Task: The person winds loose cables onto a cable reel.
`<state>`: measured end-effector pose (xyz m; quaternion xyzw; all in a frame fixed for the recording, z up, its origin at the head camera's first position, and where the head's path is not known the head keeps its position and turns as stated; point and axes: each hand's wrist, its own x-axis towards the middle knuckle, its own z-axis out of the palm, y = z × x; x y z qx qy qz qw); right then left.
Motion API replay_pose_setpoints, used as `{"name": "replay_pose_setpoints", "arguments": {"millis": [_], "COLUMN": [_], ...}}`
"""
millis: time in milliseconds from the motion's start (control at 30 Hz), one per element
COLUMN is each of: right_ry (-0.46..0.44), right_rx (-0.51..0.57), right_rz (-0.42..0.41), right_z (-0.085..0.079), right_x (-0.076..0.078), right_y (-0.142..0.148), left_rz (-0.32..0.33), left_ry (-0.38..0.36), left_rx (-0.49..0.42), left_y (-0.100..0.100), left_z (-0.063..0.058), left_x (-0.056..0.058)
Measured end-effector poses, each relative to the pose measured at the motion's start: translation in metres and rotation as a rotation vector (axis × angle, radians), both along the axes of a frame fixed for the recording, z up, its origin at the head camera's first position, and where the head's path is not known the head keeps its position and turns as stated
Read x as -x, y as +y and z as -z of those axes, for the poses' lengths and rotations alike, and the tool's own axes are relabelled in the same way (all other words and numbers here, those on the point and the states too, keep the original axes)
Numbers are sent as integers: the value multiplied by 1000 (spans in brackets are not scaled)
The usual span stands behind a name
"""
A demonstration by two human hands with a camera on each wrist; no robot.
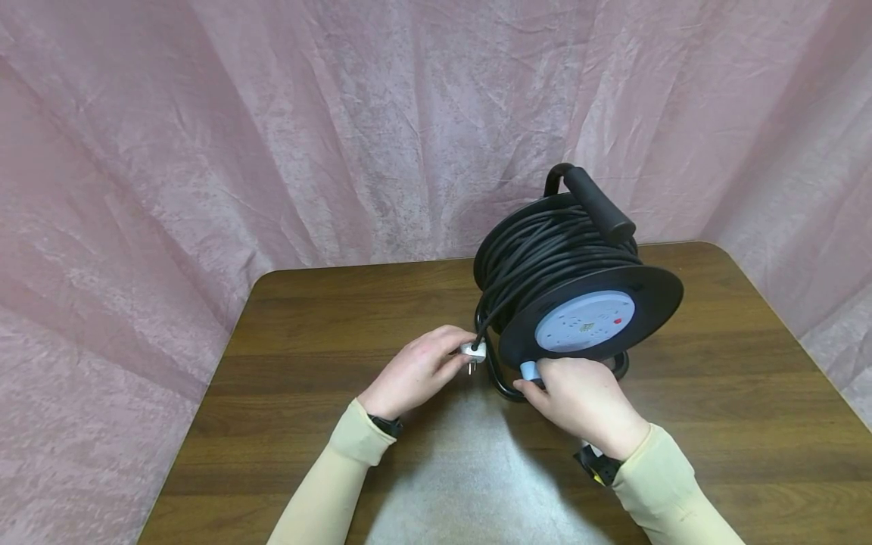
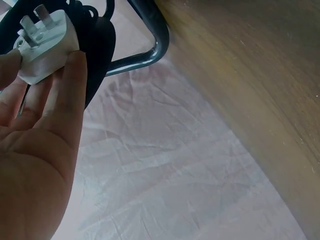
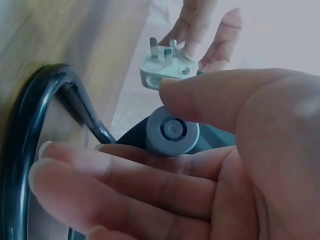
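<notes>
A black cable reel [image 1: 657,291] stands on its tubular frame on the table, wound with black cable [image 1: 538,253]. My left hand [image 1: 422,369] pinches a white three-pin plug [image 2: 52,52] at the reel's left side, its metal pins pointing away from the cable. The cable end runs from the plug up to the reel. At the reel's lower front edge my right hand [image 1: 586,397] holds a light blue winding knob [image 1: 529,370]. In the right wrist view the thumb lies above the round end of that knob [image 3: 172,131] and the fingers pass below it.
A pale blue socket panel [image 1: 579,322] with a red button faces forward on the reel. The black carrying handle [image 1: 599,204] juts up on top. Under everything is a brown wooden table [image 1: 306,341]; a pink curtain [image 1: 341,136] hangs behind it.
</notes>
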<state>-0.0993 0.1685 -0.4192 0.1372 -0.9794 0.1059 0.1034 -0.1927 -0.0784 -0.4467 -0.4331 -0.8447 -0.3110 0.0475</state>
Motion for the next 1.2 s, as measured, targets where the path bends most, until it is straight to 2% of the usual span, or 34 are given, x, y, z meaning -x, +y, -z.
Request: {"name": "replay_pose_setpoints", "arguments": {"millis": [267,467,600,800,1033,1200], "right_ry": [31,95,121,107,111,117], "right_rx": [9,13,21,46,83,108], "right_rz": [-17,-32,-43,-46,-42,-43], "right_z": [0,1,0,-3,-5,-7], "right_x": [0,-1,-1,-1,-1,-1], "right_y": [-3,-5,-7,-9,-13,-13], "left_rz": [-57,-95,-84,-44,-58,-76], "left_ry": [-23,-51,-26,10,-6,25], "left_rx": [-52,-128,-159,-194,-213,-215], "left_y": [1,3,4,6,10,9], "left_z": [-1,0,-1,0,2,2], "left_x": [-3,-3,-4,-4,-5,-4]}}
